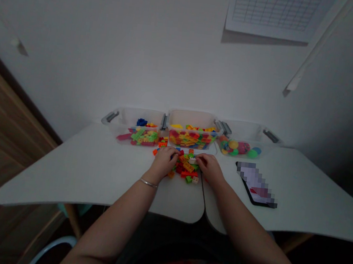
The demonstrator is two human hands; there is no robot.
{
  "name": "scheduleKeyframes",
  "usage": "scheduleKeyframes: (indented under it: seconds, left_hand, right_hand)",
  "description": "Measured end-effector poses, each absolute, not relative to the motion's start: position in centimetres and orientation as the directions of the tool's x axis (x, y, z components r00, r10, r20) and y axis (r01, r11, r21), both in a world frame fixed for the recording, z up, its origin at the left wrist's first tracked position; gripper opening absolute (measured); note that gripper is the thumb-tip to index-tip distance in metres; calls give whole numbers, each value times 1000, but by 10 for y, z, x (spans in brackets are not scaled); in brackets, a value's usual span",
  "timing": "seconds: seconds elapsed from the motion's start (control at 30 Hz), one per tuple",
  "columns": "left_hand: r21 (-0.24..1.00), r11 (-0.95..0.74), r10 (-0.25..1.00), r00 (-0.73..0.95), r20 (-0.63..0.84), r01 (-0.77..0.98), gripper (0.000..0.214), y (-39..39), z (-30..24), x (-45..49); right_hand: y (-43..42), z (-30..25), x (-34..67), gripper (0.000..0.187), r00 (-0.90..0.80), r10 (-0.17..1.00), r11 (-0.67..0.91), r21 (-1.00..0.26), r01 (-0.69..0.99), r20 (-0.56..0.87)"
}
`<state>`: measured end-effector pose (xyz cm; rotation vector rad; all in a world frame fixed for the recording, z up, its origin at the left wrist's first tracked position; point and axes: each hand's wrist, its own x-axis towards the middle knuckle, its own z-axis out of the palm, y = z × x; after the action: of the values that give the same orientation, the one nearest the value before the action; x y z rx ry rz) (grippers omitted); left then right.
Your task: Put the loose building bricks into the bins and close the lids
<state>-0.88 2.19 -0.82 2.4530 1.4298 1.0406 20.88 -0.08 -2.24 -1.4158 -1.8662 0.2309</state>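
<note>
Loose pile of coloured plastic building bricks [187, 166], red, orange, green and yellow, spread on the worktop [97, 170] directly beneath and between both hands. Left hand [163, 163]: curled over the pile's left side, fingers among the bricks; any pinch hidden, so cannot tell. Right hand [209, 169]: likewise curled, at the pile's right side; pinch or release cannot be told. Behind the pile, three clear plastic bins with grey latches: left bin [140, 116], mixed bricks; middle bin [193, 119], packed bricks; right bin [243, 128], small coloured balls [236, 147]. Right of the pile, dark tablet [256, 184], screen blurred. Silver bangle [148, 183] at the left wrist.
</note>
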Motion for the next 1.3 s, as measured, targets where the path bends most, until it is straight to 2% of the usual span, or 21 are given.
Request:
scheduleKeyframes:
  seconds: [0.33, 0.47, 0.63, 0.77, 0.87, 1.0, 1.13, 1.3]
  left_hand:
    - [411, -565, 797, 343, 498, 716, 21, 21, -6, -8]
    - [403, -569, 793, 348, 500, 717, 21, 21, -7, -8]
    - [393, -568, 792, 351, 499, 723, 20, 20, -6, -7]
    - [395, -568, 794, 353, 495, 722, 19, 19, -5, -7]
    - [389, -570, 792, 360, 492, 723, 18, 18, -4, -8]
    - [384, -589, 782, 381, 494, 711, 17, 18, -4, -9]
    - [387, -597, 779, 392, 490, 703, 15, 20, -5, -10]
    - [385, -607, 774, 408, 484, 695, 14, 21, -6, -10]
  right_hand:
    - [2, -26, 210, 5, -110, 879, 404, -602, 689, 464]
    - [2, -24, 210, 4, -70, 837, 457, -625, 633, 542]
    - [-2, -12, 209, 9, 122, 747, 516, -687, 512, 653]
    - [3, -2, 211, 18, 330, 743, 501, -811, 302, 582]
    - [11, 8, 214, 23, 436, 710, 512, -831, 219, 553]
    - [20, 25, 217, 24, 484, 618, 523, -784, 335, 619]
    - [25, 35, 217, 7, 347, 572, 539, -660, 523, 743]
    - [30, 36, 213, 17, 214, 528, 552, -524, 649, 822]
